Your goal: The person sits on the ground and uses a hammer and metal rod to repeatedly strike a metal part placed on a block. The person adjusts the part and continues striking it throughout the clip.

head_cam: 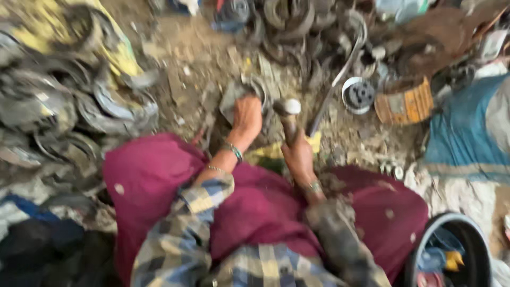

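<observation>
Gripping a hammer (287, 114) in the right hand (298, 155), fingers closed round its handle, while the left hand (247, 117) steadies a metal ring part (254, 89) on the dirt floor (196, 64); striking seems underway, needing careful aim.

Left hand (247, 118) presses a grey, ring-shaped metal part (245, 94) to the littered ground; right hand (298, 154) grips a metal-headed hammer (288, 114).
</observation>
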A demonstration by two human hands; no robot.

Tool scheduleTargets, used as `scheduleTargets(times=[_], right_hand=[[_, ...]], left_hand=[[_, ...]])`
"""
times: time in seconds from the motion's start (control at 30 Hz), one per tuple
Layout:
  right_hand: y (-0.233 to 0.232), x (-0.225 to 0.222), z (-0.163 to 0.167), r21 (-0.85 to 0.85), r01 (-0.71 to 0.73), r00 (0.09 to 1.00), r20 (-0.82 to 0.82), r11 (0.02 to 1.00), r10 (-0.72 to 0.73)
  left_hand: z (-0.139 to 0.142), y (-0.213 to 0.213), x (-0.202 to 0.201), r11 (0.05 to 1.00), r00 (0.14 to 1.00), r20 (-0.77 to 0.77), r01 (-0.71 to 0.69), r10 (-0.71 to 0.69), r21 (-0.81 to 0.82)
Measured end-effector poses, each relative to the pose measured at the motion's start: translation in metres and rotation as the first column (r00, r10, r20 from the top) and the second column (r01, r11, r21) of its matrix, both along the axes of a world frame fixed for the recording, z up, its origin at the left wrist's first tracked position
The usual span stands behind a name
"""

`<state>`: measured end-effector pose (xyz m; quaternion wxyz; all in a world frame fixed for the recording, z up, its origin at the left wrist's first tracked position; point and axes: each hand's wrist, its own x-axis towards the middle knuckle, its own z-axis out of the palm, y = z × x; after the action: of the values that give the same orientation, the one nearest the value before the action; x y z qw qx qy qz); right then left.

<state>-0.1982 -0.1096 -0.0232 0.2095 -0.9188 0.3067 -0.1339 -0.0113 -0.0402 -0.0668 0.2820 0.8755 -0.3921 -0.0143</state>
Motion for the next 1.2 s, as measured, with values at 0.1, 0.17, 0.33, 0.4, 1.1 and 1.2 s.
scheduleTargets(times=[0.1, 0.17, 0.33, 0.4, 1.1, 1.2], right_hand=[[-0.009, -0.008, 0.026, 0.046, 0.204, 0.979, -0.018, 0.978, -0.203], [-0.017, -0.016, 0.074, 0.23, 0.283, 0.919, 0.211, 0.931, -0.332], [-0.047, -0.02, 0.197, -0.004, 0.211, 0.487, 0.867, 0.977, -0.102], [-0.054, -0.02, 0.207, -0.102, 0.251, 0.38, 0.925, 0.963, -0.001], [-0.076, -0.029, 0.203, -0.14, 0.305, 0.38, 0.925, 0.942, 0.014], [-0.05, -0.014, 0.146, -0.137, 0.303, 0.659, 0.745, 0.943, -0.104]], left_hand=[[0.003, 0.002, 0.005, 0.999, 0.997, -0.081, 0.015, -0.012, 0.03], [0.003, 0.003, 0.005, 0.999, 0.995, -0.093, 0.038, -0.038, -0.001], [0.003, 0.004, -0.002, 0.993, 0.999, -0.034, 0.021, -0.025, -0.115], [0.0, 0.002, -0.005, 0.997, 0.999, -0.051, 0.012, -0.016, -0.08], [-0.003, 0.002, -0.004, 0.995, 0.993, -0.1, 0.055, -0.064, -0.084], [-0.006, -0.003, -0.006, 0.998, 0.991, -0.122, 0.045, -0.051, -0.05]])
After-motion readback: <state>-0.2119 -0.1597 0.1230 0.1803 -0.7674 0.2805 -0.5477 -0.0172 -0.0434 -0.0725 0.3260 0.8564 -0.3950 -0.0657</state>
